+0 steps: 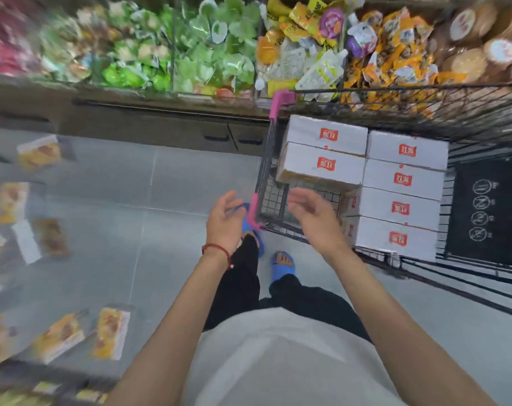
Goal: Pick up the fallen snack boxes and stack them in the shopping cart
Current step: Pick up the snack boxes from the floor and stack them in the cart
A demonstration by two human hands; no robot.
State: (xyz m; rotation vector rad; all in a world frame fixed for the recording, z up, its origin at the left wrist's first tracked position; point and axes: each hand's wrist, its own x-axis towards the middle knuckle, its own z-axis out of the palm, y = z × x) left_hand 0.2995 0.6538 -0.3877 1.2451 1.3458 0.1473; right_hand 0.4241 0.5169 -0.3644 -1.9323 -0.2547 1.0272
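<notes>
Several white snack boxes point(401, 178) with red labels are stacked in two columns inside the black wire shopping cart point(268, 159), which has pink corner guards. More snack boxes, yellow-orange on their faces, lie scattered on the grey floor at the left, among them one box point(110, 332) near my left elbow. My left hand point(224, 219) hovers empty with relaxed fingers just outside the cart's near corner. My right hand point(313, 215) is also empty and relaxed, above the cart's near end beside the stacks.
A shelf counter point(166, 112) with green vegetables and yellow snack packs runs along the top, close behind the cart. Blue slippers point(282, 266) mark my feet by the cart's corner. Grey tiled floor point(172, 186) lies between me and the fallen boxes.
</notes>
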